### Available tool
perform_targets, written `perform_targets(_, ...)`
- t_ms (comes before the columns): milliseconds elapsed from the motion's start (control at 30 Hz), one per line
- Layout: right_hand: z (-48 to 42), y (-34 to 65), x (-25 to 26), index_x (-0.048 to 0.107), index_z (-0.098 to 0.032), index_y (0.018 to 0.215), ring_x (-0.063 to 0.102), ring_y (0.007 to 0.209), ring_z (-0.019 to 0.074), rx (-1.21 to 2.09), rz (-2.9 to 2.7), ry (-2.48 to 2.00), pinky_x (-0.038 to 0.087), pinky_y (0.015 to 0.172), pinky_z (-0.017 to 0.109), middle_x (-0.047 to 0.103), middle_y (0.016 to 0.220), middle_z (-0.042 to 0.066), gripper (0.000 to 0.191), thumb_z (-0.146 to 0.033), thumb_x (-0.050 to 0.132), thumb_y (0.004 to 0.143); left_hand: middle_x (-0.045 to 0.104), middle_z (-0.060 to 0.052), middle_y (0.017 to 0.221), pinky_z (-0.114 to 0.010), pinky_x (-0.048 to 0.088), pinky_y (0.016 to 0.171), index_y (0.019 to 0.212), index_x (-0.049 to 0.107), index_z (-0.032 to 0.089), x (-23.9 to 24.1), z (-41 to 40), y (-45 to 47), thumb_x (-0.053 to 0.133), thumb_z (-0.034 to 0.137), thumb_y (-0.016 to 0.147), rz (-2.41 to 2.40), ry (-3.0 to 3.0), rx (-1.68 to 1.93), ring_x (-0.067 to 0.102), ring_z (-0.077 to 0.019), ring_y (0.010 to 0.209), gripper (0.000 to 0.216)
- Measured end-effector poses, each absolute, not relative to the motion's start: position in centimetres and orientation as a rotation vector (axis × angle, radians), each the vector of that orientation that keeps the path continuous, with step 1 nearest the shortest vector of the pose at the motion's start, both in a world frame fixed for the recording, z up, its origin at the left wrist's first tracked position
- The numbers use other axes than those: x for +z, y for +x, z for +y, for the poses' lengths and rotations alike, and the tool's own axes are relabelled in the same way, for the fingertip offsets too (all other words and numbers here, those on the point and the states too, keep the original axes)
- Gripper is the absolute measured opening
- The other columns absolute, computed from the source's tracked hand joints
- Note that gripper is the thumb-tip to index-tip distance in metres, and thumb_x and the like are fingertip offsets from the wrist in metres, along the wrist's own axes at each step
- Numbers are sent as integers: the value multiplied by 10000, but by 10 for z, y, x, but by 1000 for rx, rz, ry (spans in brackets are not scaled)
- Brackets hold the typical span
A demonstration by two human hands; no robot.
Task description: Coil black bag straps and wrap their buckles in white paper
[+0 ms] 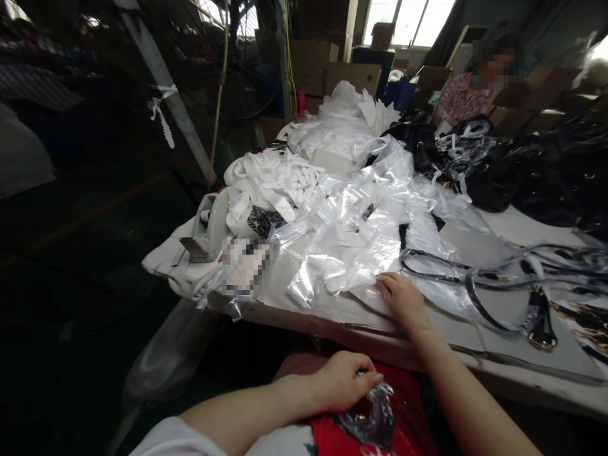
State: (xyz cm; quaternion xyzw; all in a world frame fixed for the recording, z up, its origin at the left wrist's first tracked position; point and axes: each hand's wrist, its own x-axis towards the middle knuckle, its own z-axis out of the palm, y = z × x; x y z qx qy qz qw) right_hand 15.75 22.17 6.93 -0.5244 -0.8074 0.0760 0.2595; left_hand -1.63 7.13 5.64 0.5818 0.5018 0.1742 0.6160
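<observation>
My left hand (346, 380) is closed over a coiled dark strap (373, 418) wrapped in shiny plastic, held low over my red-covered lap. A little gold-coloured metal glints inside the coil. At the table's near edge, my right hand (403, 301) has its fingertips together on the edge of a transparent plastic bag (363, 263). That bag lies among many overlapping bags spread over the tabletop. Right of this hand, long black straps (475, 278) with plastic wrapping and gold-coloured buckles lie on the table.
White fabric strips (270, 183) are heaped at the table's left, beside a tape dispenser (204, 237). More plastic bags (342, 120) pile up at the back. Black handbags (536, 183) cover the far right. Across the table sits a person (468, 95) near cardboard boxes (354, 79). A slanted metal post (166, 88) stands left.
</observation>
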Motion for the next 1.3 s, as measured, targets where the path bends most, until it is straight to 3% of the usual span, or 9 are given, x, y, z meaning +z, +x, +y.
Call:
perform_targets(200, 179, 167, 96, 647, -194, 1022, 712, 792, 208, 211, -1880, -1361, 557, 745, 340, 730, 951, 86, 213, -328, 494, 959, 702, -32, 827, -225, 430, 620, 932, 731, 159, 53, 72, -17, 553, 473, 837, 1126, 1337, 443, 588, -151, 720, 374)
perform_targets(300, 134, 169, 126, 637, -211, 995, 715, 765, 180, 526, -1591, -1314, 575, 703, 300, 719, 964, 53, 115, -286, 592, 921, 708, -35, 835, -228, 437, 637, 928, 731, 155, 53, 75, -17, 550, 465, 844, 1107, 1328, 444, 600, -155, 735, 368)
perform_targets(400, 86, 172, 156, 636, -216, 865, 685, 731, 172, 831, -1421, -1225, 575, 669, 286, 692, 833, 14, 63, -209, 694, 841, 696, -33, 807, -222, 429, 625, 902, 725, 143, 53, 77, -17, 551, 462, 852, 1118, 1323, 444, 592, -153, 729, 367)
perform_targets(533, 49, 177, 173, 622, -210, 835, 656, 706, 174, 990, -1380, -1226, 553, 622, 288, 677, 784, 23, 77, -153, 674, 842, 634, -8, 692, -207, 400, 542, 868, 702, 132, 49, 80, -17, 532, 464, 870, 1106, 1265, 418, 541, -116, 588, 374)
perform_targets(633, 38, 179, 162, 622, -207, 841, 659, 690, 170, 972, -1405, -1295, 554, 632, 290, 692, 798, 26, 76, -157, 679, 839, 529, 31, 563, -201, 350, 453, 875, 679, 134, 50, 80, -16, 506, 504, 879, 1088, 1154, 364, 461, -92, 455, 408)
perform_targets(800, 27, 177, 142, 630, -212, 856, 682, 741, 181, 913, -1475, -1371, 574, 691, 290, 710, 796, 30, 67, -205, 694, 837, 484, 45, 502, -203, 339, 437, 874, 662, 139, 52, 78, -15, 474, 497, 893, 1111, 1156, 351, 452, -96, 429, 405)
perform_targets(1000, 22, 180, 155, 601, -249, 920, 679, 769, 209, 1072, -1491, -1437, 595, 699, 328, 690, 874, 56, 142, -359, 663, 855, 545, 28, 558, -200, 369, 490, 848, 670, 138, 43, 77, -13, 497, 503, 878, 1096, 1216, 393, 489, -90, 475, 405)
perform_targets(1100, 26, 183, 155, 599, -251, 988, 669, 728, 197, 1012, -1663, -1448, 589, 660, 288, 666, 823, 37, 238, -341, 720, 804, 513, 35, 519, -207, 345, 450, 885, 669, 135, 44, 77, -12, 473, 527, 886, 1099, 1189, 346, 472, -97, 432, 439)
perform_targets(1300, 30, 181, 149, 632, -274, 1062, 694, 774, 199, 819, -2038, -1328, 591, 689, 285, 700, 924, 46, 216, -266, 666, 849, 527, 32, 576, -201, 338, 443, 927, 667, 136, 55, 76, -14, 470, 483, 896, 1109, 1169, 339, 471, -87, 434, 400)
